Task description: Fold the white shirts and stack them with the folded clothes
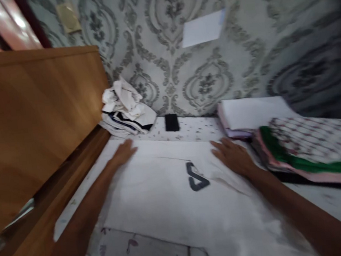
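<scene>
A white cloth, perhaps a garment, (153, 191) lies spread in front of me with a dark grey angular logo (197, 177) on it. At its far left corner rests my left hand (123, 153), fingers stretched out over the edge. My right hand (233, 156) lies on the far right part with its fingers spread and the palm down. Creases run through the fabric near the right hand and beside the logo. Neither hand grips anything that I can see. The lower right of the cloth is blurred.
A patterned white sheet (147, 245) covers the surface beneath. Crumpled white clothes (128, 106) and a small black object (171, 122) sit by the wall. Folded fabrics (322, 139) are stacked at right beside a white folded piece (255, 112). A wooden panel (35, 127) borders the left.
</scene>
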A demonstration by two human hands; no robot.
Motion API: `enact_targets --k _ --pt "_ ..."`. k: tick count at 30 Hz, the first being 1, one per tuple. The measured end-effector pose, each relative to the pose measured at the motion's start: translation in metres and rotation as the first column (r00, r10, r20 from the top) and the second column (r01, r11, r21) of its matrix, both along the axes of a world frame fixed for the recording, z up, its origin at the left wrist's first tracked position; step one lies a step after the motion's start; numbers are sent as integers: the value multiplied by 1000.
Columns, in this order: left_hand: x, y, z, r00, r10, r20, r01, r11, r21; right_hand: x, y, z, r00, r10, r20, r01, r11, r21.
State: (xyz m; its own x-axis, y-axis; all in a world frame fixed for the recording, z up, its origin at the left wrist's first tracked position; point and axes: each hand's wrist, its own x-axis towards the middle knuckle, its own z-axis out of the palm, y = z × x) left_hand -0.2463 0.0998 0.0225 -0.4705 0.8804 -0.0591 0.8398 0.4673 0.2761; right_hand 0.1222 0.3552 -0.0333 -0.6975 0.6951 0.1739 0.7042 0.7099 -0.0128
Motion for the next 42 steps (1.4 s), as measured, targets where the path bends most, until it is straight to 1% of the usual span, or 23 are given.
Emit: enact_targets --k 1,3,6,7,9,11,13,14,16,17,18,19,20,21,22,24,27,30,33,35,38,41,42 --pt "-14 -1 -4 999 35 2 -35 999 -6 0 -3 4 1000 13 -1 -13 1000 -29" --pt "-47 -6 -16 985 165 -53 -165 986 4 -1 -4 9 1000 -3 -7 3 997 -80" --pt "-87 -12 -34 977 182 -110 -186 982 -29 0 -1 9 999 -27 -24 23 992 -122" --pt "-92 -13 -36 975 177 -132 -182 983 -24 1 -1 9 999 -30 -33 26 991 -130" --pt "-88 -16 -33 965 171 -199 -179 984 -20 6 -6 8 998 -17 -62 9 991 -135" --pt "-67 -17 -23 935 181 -304 -188 982 8 12 -16 10 993 36 -112 -51 990 -131" --pt "-34 -13 -12 915 159 -372 -143 987 72 19 -30 13 980 103 -172 -125 984 -126" --pt "-13 -8 -8 923 119 -366 -85 991 108 23 -39 16 970 131 -206 -159 979 -126" --pt "36 5 -3 960 -73 -269 119 980 158 33 -57 21 947 182 -266 -221 967 -126" --pt "63 13 -3 957 -206 -205 243 954 175 38 -66 24 936 206 -285 -248 961 -119" --pt "90 21 -3 913 -377 -155 400 902 164 43 -76 26 928 231 -293 -272 956 -107" --pt "116 29 -3 841 -526 -127 541 829 143 49 -85 28 922 255 -290 -293 952 -93" --pt "141 36 -4 772 -623 -124 635 763 123 55 -93 29 920 271 -283 -305 949 -81" --pt "163 43 -5 728 -671 -140 685 721 106 60 -101 29 920 274 -278 -305 949 -73" --pt "181 49 -5 707 -688 -164 705 704 86 65 -108 29 922 266 -280 -296 952 -71" --pt "205 59 -5 722 -658 -214 681 730 56 72 -117 25 925 229 -302 -264 961 -80" --pt "218 68 -3 774 -583 -248 603 798 8 78 -120 18 916 171 -362 -216 972 -88" --pt "216 68 1 814 -527 -243 542 840 -6 80 -116 12 898 135 -418 -186 979 -84" --pt "210 64 6 859 -468 -208 485 874 35 81 -113 10 891 115 -438 -170 982 -87" --pt "207 62 8 868 -461 -186 472 881 18 82 -113 9 896 113 -430 -164 983 -84" --pt "206 61 8 843 -497 -204 512 858 25 84 -114 11 906 127 -403 -165 984 -63" --pt "206 62 -1 795 -567 -216 601 784 156 87 -116 14 911 170 -375 -194 981 -29" --pt "206 63 -6 772 -604 -197 634 755 170 88 -117 15 913 186 -364 -206 978 -17"
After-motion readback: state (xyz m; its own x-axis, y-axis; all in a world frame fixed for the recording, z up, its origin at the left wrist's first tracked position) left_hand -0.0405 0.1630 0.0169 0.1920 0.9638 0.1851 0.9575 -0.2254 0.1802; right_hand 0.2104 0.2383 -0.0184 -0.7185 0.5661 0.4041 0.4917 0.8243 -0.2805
